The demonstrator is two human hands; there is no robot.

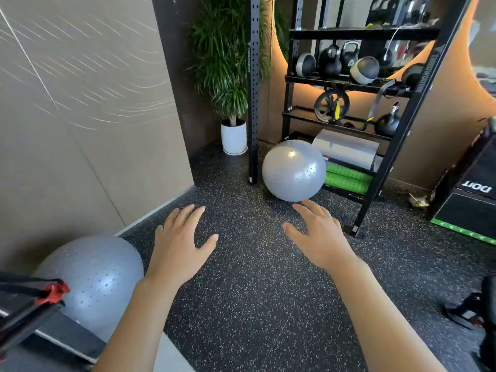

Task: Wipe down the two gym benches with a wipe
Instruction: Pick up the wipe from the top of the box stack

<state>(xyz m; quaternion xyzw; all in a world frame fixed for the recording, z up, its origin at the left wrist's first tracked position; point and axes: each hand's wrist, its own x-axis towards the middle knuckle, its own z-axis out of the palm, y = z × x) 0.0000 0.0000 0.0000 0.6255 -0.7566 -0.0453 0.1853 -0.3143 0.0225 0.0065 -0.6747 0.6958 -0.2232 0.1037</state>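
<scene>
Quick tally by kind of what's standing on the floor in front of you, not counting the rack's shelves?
Grey spiky balls: 2 (by the rack, by the wall)
Potted plants: 1
Black racks: 1
Black boxes with green trim: 1
Total: 5
No wipe or bench clearly shows; the left hand and right hand are empty.

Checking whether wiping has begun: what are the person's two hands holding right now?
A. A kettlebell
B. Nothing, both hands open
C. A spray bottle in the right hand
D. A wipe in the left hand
B: the left hand and right hand are spread flat above the speckled floor, fingers straight and empty.
</scene>
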